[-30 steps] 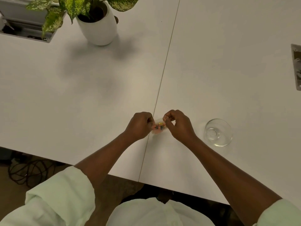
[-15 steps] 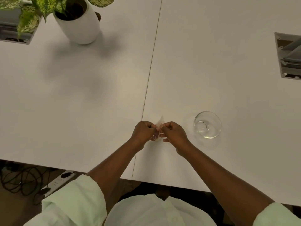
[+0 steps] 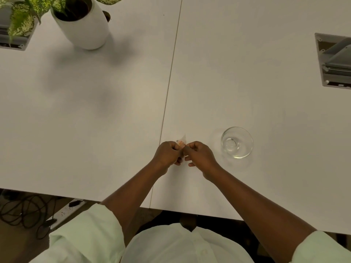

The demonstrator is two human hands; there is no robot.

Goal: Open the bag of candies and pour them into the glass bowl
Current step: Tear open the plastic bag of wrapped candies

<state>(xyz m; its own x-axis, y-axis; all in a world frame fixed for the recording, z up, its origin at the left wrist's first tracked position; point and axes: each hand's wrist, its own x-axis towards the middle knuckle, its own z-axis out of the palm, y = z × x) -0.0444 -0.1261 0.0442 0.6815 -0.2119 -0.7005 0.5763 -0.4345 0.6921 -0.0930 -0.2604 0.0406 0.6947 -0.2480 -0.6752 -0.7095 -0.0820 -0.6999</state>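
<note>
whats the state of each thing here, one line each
candy bag: pinched between both hands above the table, mostly hidden, cannot tell if torn open
left hand: closed on the bag
right hand: closed on the bag
glass bowl: upright on the table, empty, right of the hands
potted plant: upright at the far left

Both forearms reach in from six o'clock and converge, the left hand (image 3: 168, 153) and right hand (image 3: 200, 155) knuckle to knuckle, each with fingers curled in a tight pinching grip, thumbs meeting between them.
</note>
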